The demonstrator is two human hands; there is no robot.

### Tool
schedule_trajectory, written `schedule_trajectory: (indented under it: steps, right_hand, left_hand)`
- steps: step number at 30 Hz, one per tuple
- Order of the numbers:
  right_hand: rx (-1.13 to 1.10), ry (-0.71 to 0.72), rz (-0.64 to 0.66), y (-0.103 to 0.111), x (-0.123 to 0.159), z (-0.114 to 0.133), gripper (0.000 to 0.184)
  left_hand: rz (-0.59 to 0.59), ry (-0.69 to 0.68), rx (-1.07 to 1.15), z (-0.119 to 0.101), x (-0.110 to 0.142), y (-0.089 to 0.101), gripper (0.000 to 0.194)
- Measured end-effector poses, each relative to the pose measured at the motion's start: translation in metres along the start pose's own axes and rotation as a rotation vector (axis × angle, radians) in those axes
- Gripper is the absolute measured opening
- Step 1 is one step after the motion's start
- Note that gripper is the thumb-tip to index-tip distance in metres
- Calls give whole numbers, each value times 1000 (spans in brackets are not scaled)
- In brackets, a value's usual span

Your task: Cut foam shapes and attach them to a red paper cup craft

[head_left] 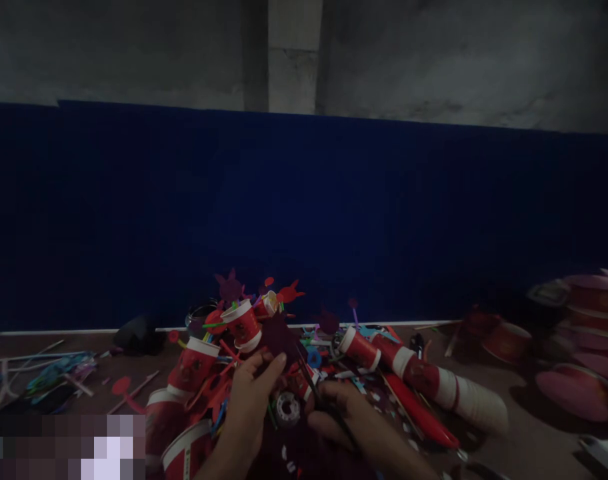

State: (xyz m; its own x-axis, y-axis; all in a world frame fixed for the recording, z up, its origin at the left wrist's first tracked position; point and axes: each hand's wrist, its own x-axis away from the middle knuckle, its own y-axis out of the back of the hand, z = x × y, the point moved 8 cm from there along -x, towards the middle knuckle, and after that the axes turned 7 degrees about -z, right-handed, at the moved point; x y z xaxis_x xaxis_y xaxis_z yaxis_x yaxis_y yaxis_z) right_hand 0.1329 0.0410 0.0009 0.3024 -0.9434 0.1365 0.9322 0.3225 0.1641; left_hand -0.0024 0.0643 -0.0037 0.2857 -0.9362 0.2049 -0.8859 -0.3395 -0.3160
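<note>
My right hand [341, 410] is closed around dark-handled scissors [310, 381], whose blades point up and away from me. Between thumb and fingers of my left hand [254, 390] is a dark purple sheet [280, 337], its outline hard to make out in the dim light. The scissor blades lie close against the sheet's right side; whether they are cutting into it I cannot tell. Just below, between both hands, sits a white roll of tape [287, 409]. Red paper cups [241, 325] with coloured cut-outs on sticks stand beyond my left hand.
More red cups [194, 363] crowd the left. At right lies a long nested stack of paper cups [439, 383] beside a red, elongated object [419, 407]. Paper scraps and sticks [64, 370] litter the surface. Pink and red round containers [594, 340] are piled far right. A blue panel [304, 213] rises behind.
</note>
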Motion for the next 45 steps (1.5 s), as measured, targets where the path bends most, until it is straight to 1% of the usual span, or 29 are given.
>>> schedule_trajectory:
  steps: [2,4,8,12,17,19,23,27,30,35,41,45]
  right_hand:
    - [-34,10,-51,0,-1,3,29]
    - [-51,56,-68,-1,-3,5,33]
    - [-55,129,-110,2,-7,1,37]
    - [-18,99,-141,5,-11,-11,35]
    - [-26,80,-167,8,-12,-14,33]
    - [-35,56,-162,8,-12,-15,33]
    - [-37,21,-168,10,-13,-15,33]
    - [-1,-7,-165,10,-14,-18,33]
    - [6,3,-167,11,-17,-21,32]
    - [5,41,-167,14,-18,-21,35]
    - [6,-43,-164,18,-15,-26,35]
    - [-2,-20,-163,19,-15,-22,35]
  left_hand:
    - [43,20,-25,6,3,-5,27]
    - [60,41,-31,10,6,-8,25]
    - [59,48,-34,7,8,-8,23]
    - [72,73,-29,4,8,-7,22]
    - [111,99,14,2,5,-8,22]
    - [140,105,-9,3,3,-8,24]
    - [240,101,-74,5,1,-13,27]
    - [250,98,-61,6,-2,-12,27]
    - [259,96,-69,8,-3,-12,27]
    - [369,97,-158,11,0,-19,27]
    - [411,141,-209,12,0,-16,24]
    - [430,158,-242,14,2,-17,22]
